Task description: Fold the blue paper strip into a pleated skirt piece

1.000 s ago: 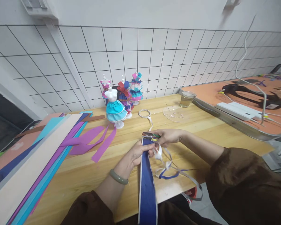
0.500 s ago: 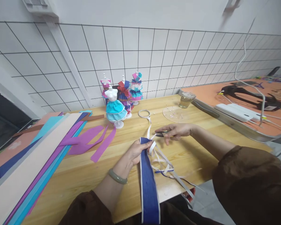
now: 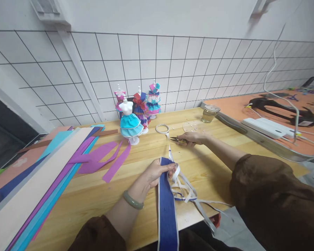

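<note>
My left hand (image 3: pixel 157 170) pinches the top end of a navy blue ribbon (image 3: pixel 167 209) with white edges, which hangs down past the table's front edge. Curls of thin white strip (image 3: pixel 184 190) dangle beside these fingers and trail to the right. A narrow white strip (image 3: pixel 170 153) runs up from the ribbon's end. My right hand (image 3: pixel 191 138) is closed around small snips (image 3: pixel 179 139), whose dark pointed blades face left and stand apart. Just beyond the blades lies a nearly used-up tape roll (image 3: pixel 162 129) with a short white end hanging off it.
Several mini dress forms (image 3: pixel 131 122) in doll dresses stand at the back. Long fabric strips (image 3: pixel 49 174) and a purple fabric piece (image 3: pixel 102 158) cover the left. A lidded glass (image 3: pixel 209 114) and clear disc (image 3: pixel 193 127) sit right, near an orange-topped surface (image 3: pixel 230 104).
My right hand with the snips has moved up and slightly left, away from the ribbon toward the tape roll. My left hand has shifted slightly down and right in view with the ribbon.
</note>
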### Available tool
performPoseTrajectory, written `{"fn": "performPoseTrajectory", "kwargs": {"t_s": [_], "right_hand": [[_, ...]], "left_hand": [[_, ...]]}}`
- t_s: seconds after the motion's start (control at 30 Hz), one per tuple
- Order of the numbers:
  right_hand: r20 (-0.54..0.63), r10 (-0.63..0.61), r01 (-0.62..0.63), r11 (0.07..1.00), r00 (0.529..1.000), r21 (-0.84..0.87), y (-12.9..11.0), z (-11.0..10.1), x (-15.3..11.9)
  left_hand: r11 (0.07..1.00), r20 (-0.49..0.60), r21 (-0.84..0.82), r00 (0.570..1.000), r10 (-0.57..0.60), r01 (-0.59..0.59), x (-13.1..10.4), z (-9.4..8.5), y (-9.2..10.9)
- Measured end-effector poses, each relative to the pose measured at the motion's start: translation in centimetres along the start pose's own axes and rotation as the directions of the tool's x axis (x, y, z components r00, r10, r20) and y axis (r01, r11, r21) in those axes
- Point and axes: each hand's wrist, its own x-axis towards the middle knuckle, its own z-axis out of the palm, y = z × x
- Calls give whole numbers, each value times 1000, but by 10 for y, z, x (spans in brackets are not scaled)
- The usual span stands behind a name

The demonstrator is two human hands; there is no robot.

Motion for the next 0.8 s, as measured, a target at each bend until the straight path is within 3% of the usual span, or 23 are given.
{"fn": "performPoseTrajectory", "kwargs": {"t_s": [0.33, 0.8], "right_hand": [[-4, 29, -29, 996, 1000, -87, -15, -2, 24], [-30, -85, 85, 996, 996, -10, 2, 3, 15]], "left_hand": [[999, 25, -28, 999, -32, 33, -3, 0, -1], [998, 93, 64, 995, -28, 22, 0, -3, -9]]}}
